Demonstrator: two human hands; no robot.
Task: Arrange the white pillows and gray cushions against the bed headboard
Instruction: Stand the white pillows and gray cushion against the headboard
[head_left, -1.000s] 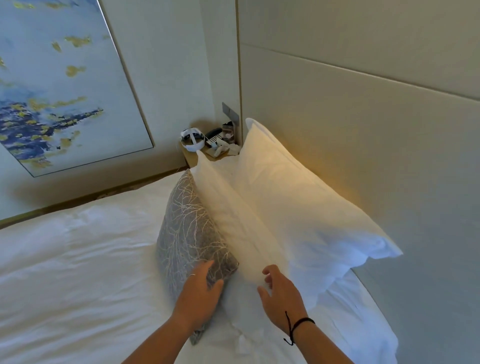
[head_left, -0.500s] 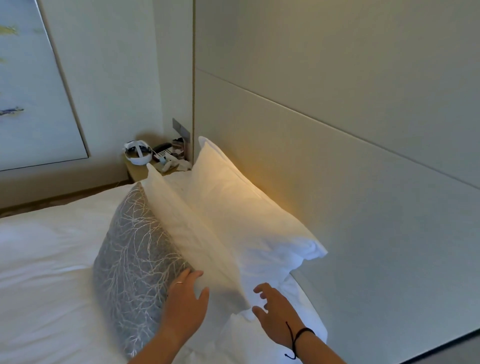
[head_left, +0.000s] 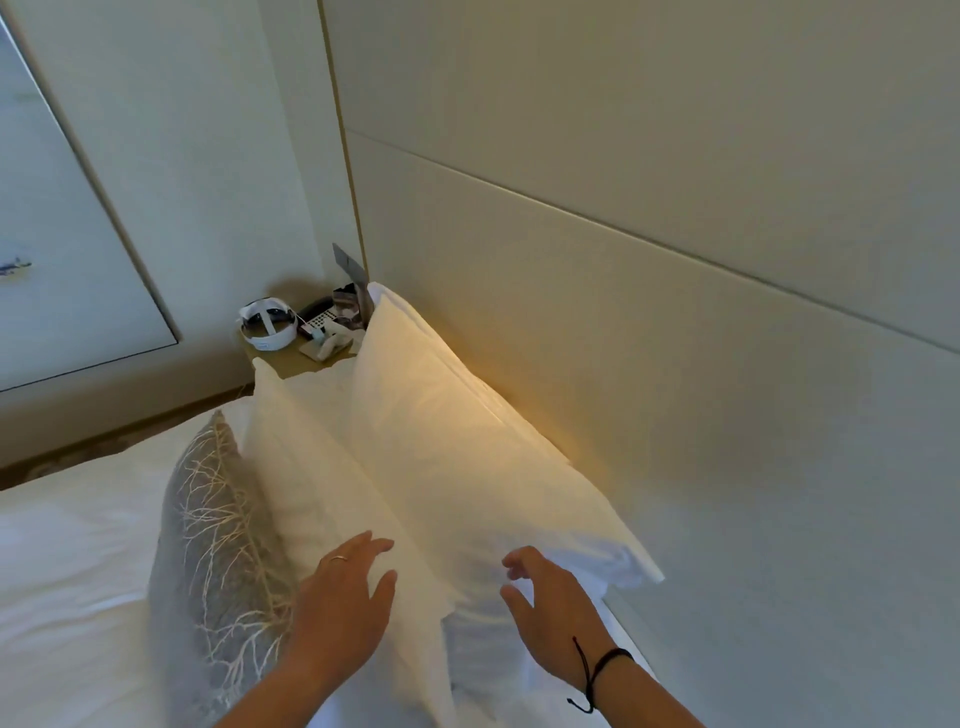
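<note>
Stack mostly done: rear white pillow (head_left: 467, 452) leaned on headboard (head_left: 675, 364), front white pillow (head_left: 322, 483) against it, gray cushion (head_left: 218, 561) upright at my far left. Left: final straightening, I judged. Left hand (head_left: 343, 603) spread, touched front pillow. Right hand (head_left: 556, 613) loosely open at rear pillow corner, gripped nothing.

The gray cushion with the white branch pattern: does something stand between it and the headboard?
Yes. Two white pillows, the front one and the rear one, stand between the gray patterned cushion and the beige padded headboard.
</note>
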